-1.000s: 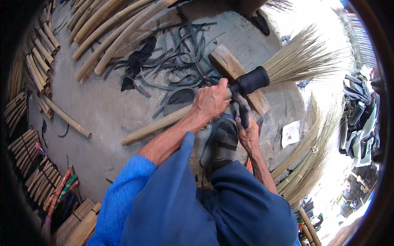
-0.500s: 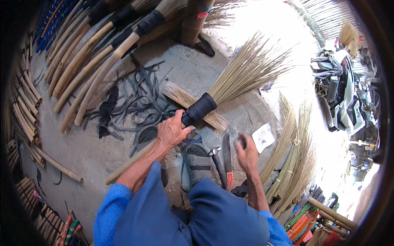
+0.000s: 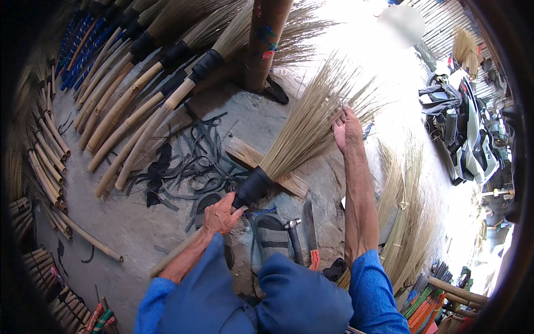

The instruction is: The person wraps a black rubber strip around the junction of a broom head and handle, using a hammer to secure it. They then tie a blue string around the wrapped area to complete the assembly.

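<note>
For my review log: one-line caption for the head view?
Left hand grips broom handle; right hand spreads its bristles.

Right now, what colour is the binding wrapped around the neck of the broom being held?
Black, clearest in the head view: binding.

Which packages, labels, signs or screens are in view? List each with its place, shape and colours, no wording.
Paint marks: small blue and red-orange patches on the brown upright post at top centre, more like daubs than a label.
Otherwise none: no package, sign or screen shows around the broom that the left hand grips at the handle and the right hand touches at the bristles.
</note>
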Motion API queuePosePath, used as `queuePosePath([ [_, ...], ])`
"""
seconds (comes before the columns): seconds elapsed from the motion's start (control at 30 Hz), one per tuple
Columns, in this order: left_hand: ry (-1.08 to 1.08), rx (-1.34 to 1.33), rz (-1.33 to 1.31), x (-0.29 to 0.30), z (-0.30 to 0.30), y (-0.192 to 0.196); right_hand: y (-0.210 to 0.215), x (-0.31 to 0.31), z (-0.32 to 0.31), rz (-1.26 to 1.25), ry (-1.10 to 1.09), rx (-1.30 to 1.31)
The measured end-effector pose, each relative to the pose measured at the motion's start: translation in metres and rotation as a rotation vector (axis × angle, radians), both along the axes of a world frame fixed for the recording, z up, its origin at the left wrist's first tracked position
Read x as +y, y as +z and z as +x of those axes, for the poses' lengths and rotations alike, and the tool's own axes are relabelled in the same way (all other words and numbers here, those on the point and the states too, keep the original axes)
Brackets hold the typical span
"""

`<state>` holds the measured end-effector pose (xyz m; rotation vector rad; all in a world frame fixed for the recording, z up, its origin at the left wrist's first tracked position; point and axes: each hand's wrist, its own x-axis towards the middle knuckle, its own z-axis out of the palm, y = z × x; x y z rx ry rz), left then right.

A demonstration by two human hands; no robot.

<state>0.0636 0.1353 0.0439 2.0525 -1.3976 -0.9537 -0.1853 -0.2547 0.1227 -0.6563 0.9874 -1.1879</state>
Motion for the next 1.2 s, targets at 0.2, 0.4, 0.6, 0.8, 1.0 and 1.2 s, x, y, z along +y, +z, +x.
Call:
queuePosePath([
  [0.2, -0.05, -0.131, -0.121, -0.001, -0.005, -0.017, 0.012, 0.008, 0.028, 0.134, 0.324, -0.17],
  [0.4, -0.08, -0.197, -0.065, -0.001, -0.003, -0.026, 0.059, 0.085, 0.042, -0.154, 0.238, -0.025],
  [0.6, -0.085, -0.21, -0.096, 0.001, -0.004, -0.036, 0.067, 0.138, 0.071, -0.465, 0.19, 0.563],
  [0.8, -0.074, -0.224, -0.004, 0.001, -0.004, -0.03, 0.048, 0.076, 0.015, 0.066, 0.209, -0.021],
  [1.0, -0.184, -0.1, -0.013, 0.025, 0.012, 0.007, -0.023, 0.186, -0.09, -0.114, 0.16, 0.229],
  [1.2, -0.304, -0.134, -0.35, 0.049, 0.032, 0.056, -0.047, 0.297, -0.028, 0.404, 0.602, 0.062],
])
